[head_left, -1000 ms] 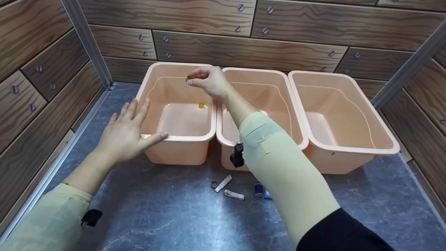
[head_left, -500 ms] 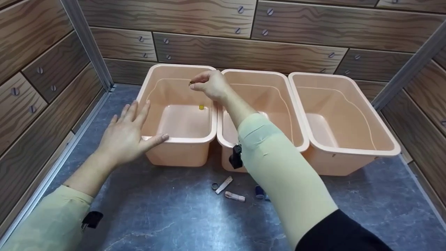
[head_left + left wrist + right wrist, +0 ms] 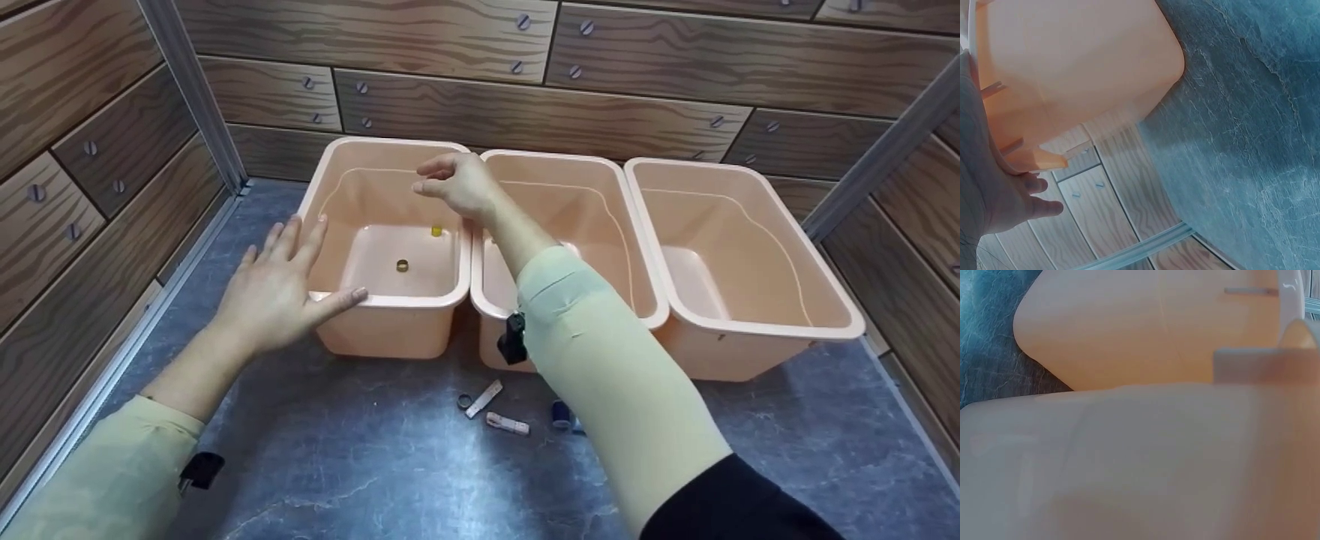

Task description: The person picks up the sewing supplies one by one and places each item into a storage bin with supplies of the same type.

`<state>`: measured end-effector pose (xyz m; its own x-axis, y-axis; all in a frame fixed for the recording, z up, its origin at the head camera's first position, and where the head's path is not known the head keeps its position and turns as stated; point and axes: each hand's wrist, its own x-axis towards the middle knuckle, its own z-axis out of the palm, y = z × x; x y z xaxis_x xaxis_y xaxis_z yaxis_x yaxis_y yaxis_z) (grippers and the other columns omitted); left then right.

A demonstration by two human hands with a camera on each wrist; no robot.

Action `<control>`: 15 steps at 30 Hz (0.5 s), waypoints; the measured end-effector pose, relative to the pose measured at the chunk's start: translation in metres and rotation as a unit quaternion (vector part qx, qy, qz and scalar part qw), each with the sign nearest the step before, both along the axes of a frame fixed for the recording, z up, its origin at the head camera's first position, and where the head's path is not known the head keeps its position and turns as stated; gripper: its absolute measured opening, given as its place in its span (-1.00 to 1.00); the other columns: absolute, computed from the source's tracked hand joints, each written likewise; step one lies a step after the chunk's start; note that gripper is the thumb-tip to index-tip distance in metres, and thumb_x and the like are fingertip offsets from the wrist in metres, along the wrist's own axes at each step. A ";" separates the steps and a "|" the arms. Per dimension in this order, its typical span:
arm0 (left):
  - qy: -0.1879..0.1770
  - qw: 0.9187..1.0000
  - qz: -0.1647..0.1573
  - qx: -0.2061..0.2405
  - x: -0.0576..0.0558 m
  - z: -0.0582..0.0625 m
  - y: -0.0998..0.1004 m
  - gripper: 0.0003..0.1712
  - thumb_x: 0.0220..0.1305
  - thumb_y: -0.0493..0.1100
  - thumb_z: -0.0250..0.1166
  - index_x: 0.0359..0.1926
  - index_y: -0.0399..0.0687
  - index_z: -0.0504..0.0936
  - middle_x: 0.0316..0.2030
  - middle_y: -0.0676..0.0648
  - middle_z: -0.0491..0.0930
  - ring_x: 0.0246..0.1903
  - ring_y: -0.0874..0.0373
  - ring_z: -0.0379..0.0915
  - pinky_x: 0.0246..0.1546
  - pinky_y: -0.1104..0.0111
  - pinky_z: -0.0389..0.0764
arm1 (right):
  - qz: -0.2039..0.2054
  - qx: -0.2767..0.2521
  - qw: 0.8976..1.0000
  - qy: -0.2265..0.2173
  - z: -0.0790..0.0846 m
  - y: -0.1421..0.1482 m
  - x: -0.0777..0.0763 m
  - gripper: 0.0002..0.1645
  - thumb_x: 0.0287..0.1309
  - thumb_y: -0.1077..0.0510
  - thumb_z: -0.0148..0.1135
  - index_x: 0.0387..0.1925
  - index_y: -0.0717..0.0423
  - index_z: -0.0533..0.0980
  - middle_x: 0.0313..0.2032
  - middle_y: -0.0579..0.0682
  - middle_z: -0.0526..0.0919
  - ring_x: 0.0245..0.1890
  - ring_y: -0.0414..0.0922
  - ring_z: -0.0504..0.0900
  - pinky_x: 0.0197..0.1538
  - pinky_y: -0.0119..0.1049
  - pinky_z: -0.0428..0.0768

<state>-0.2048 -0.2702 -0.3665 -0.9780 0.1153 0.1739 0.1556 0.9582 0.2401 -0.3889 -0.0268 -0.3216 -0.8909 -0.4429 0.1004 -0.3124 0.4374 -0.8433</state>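
My right hand [image 3: 461,184] hovers over the left bin [image 3: 386,301], its thumb and fingers apart with nothing between them. Below it, a small brass-coloured ring [image 3: 403,265] lies on the bin's floor. Farther back in the same bin is a tiny yellow cylinder-shaped piece [image 3: 436,231]. My left hand [image 3: 270,289] rests at that bin's near left corner, fingers spread and thumb over the front rim. In the left wrist view its fingers [image 3: 1044,208] show beside the bin's outer wall [image 3: 1084,62]. The right wrist view shows only bin walls [image 3: 1129,455], no hand.
A middle bin [image 3: 645,300] and a right bin [image 3: 780,325] stand alongside. On the grey marbled surface in front lie a dark ring [image 3: 465,402], two pale folded strips [image 3: 508,424] and a dark blue spool [image 3: 560,414], with a lighter blue thing partly behind my right sleeve.
The brass-coloured ring has left my right fingertips and now lies on the left bin's floor. My right fingers have parted. The left hand stays where it was.
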 end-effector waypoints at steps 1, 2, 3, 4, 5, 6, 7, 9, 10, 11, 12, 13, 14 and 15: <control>0.000 1.000 0.000 0.000 0.000 0.000 0.000 0.33 0.31 0.70 0.00 0.73 -0.05 -0.15 0.63 -0.47 -0.13 0.59 -0.48 -0.21 0.46 -0.44 -0.05 | 0.001 -0.002 1.000 0.000 0.000 0.000 0.000 -0.58 0.39 0.18 0.43 0.21 0.26 0.67 0.13 0.17 0.72 0.15 -0.02 0.67 0.19 -0.30 0.59; 0.001 1.000 -0.001 -0.001 -0.001 0.000 0.000 0.33 0.31 0.70 0.00 0.73 -0.05 -0.14 0.63 -0.48 -0.12 0.59 -0.48 -0.20 0.46 -0.45 -0.04 | 0.002 -0.004 1.000 0.001 0.000 0.000 0.000 -0.57 0.38 0.18 0.43 0.21 0.26 0.67 0.13 0.17 0.72 0.15 -0.03 0.67 0.19 -0.30 0.59; 0.001 1.000 0.000 -0.001 -0.001 0.000 0.000 0.33 0.31 0.70 0.01 0.73 -0.05 -0.14 0.63 -0.48 -0.12 0.59 -0.48 -0.20 0.46 -0.45 -0.04 | 0.003 -0.007 1.000 0.001 0.000 0.000 0.001 -0.57 0.38 0.19 0.43 0.21 0.26 0.66 0.13 0.17 0.73 0.15 -0.03 0.67 0.19 -0.30 0.59; 0.001 1.000 -0.001 0.000 -0.001 0.000 0.000 0.32 0.32 0.69 0.02 0.73 -0.05 -0.14 0.63 -0.48 -0.12 0.59 -0.48 -0.20 0.46 -0.45 -0.04 | 0.003 -0.008 1.000 0.002 0.000 0.001 0.001 -0.57 0.38 0.18 0.44 0.22 0.25 0.67 0.13 0.17 0.73 0.15 -0.04 0.68 0.19 -0.30 0.59; 0.001 1.000 -0.002 0.001 -0.001 0.000 0.000 0.32 0.32 0.68 0.03 0.73 -0.05 -0.13 0.63 -0.48 -0.11 0.59 -0.48 -0.20 0.46 -0.45 -0.04 | 0.003 -0.010 1.000 0.002 0.000 0.002 0.002 -0.56 0.38 0.18 0.44 0.22 0.25 0.66 0.13 0.17 0.73 0.15 -0.04 0.68 0.19 -0.30 0.60; 0.001 1.000 -0.002 0.000 -0.001 0.000 0.001 0.32 0.32 0.68 0.03 0.73 -0.05 -0.13 0.63 -0.48 -0.12 0.59 -0.49 -0.20 0.46 -0.45 -0.05 | 0.003 -0.013 1.000 0.001 0.000 0.003 0.002 -0.56 0.38 0.18 0.44 0.22 0.24 0.66 0.12 0.17 0.73 0.14 -0.04 0.68 0.19 -0.30 0.60; 0.001 1.000 -0.003 0.000 -0.001 0.000 0.001 0.31 0.32 0.68 0.03 0.73 -0.06 -0.13 0.63 -0.48 -0.11 0.59 -0.49 -0.19 0.45 -0.45 -0.05 | 0.003 -0.017 1.000 0.000 0.000 0.003 0.003 -0.56 0.38 0.19 0.44 0.22 0.23 0.66 0.12 0.17 0.74 0.14 -0.04 0.69 0.19 -0.30 0.60; 0.000 1.000 -0.003 -0.001 -0.001 0.000 0.001 0.32 0.32 0.69 0.02 0.73 -0.06 -0.13 0.63 -0.48 -0.11 0.59 -0.49 -0.19 0.45 -0.46 -0.04 | 0.004 -0.026 1.000 -0.002 0.001 0.004 0.004 -0.56 0.37 0.20 0.44 0.23 0.24 0.66 0.12 0.18 0.73 0.14 -0.03 0.69 0.18 -0.30 0.61; -0.001 1.000 -0.003 -0.001 -0.001 0.000 0.001 0.32 0.32 0.69 0.02 0.73 -0.06 -0.12 0.63 -0.48 -0.11 0.59 -0.49 -0.19 0.45 -0.46 -0.04 | 0.004 -0.031 1.000 -0.003 0.002 0.004 0.004 -0.56 0.37 0.20 0.44 0.23 0.24 0.66 0.12 0.18 0.73 0.14 -0.04 0.69 0.18 -0.30 0.60; -0.001 1.000 -0.003 -0.002 -0.001 0.000 0.001 0.32 0.32 0.69 0.02 0.73 -0.05 -0.12 0.63 -0.48 -0.11 0.59 -0.49 -0.19 0.45 -0.46 -0.04 | 0.004 -0.036 0.999 -0.004 0.003 0.004 0.005 -0.56 0.37 0.21 0.44 0.23 0.24 0.65 0.12 0.19 0.73 0.14 -0.03 0.69 0.17 -0.30 0.60; -0.002 1.000 -0.003 -0.002 -0.002 0.000 0.001 0.32 0.32 0.69 0.01 0.73 -0.05 -0.13 0.63 -0.48 -0.11 0.59 -0.50 -0.19 0.45 -0.46 -0.05 | 0.003 -0.040 0.999 -0.005 0.005 0.004 0.005 -0.55 0.37 0.21 0.45 0.23 0.24 0.65 0.11 0.19 0.73 0.13 -0.03 0.69 0.17 -0.30 0.61; -0.002 1.000 -0.003 -0.003 -0.001 0.000 0.000 0.32 0.32 0.69 0.01 0.73 -0.04 -0.14 0.63 -0.49 -0.11 0.59 -0.50 -0.19 0.45 -0.46 -0.04 | 0.003 -0.043 0.999 -0.005 0.006 0.004 0.006 -0.55 0.36 0.21 0.45 0.23 0.24 0.65 0.11 0.19 0.73 0.13 -0.03 0.69 0.16 -0.30 0.61; -0.003 1.000 -0.003 -0.003 -0.001 0.000 0.000 0.31 0.32 0.69 0.01 0.74 -0.04 -0.14 0.63 -0.49 -0.11 0.59 -0.50 -0.19 0.45 -0.46 -0.04 | 0.003 -0.047 0.999 -0.005 0.008 0.004 0.007 -0.55 0.36 0.21 0.45 0.23 0.24 0.65 0.10 0.18 0.73 0.12 -0.04 0.69 0.16 -0.31 0.61; -0.004 1.000 -0.003 -0.004 -0.002 0.000 0.000 0.31 0.32 0.69 0.01 0.74 -0.03 -0.16 0.63 -0.49 -0.12 0.59 -0.50 -0.20 0.45 -0.46 -0.05 | 0.003 -0.049 0.999 -0.004 0.010 0.004 0.008 -0.55 0.36 0.21 0.45 0.23 0.23 0.65 0.08 0.18 0.73 0.11 -0.05 0.68 0.15 -0.31 0.61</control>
<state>-0.2064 -0.2706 -0.3662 -0.9786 0.1231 0.1651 0.1600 0.9591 0.2334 -0.3813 -0.0224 -0.3118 -0.8894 -0.4363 0.1366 -0.3077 0.3503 -0.8847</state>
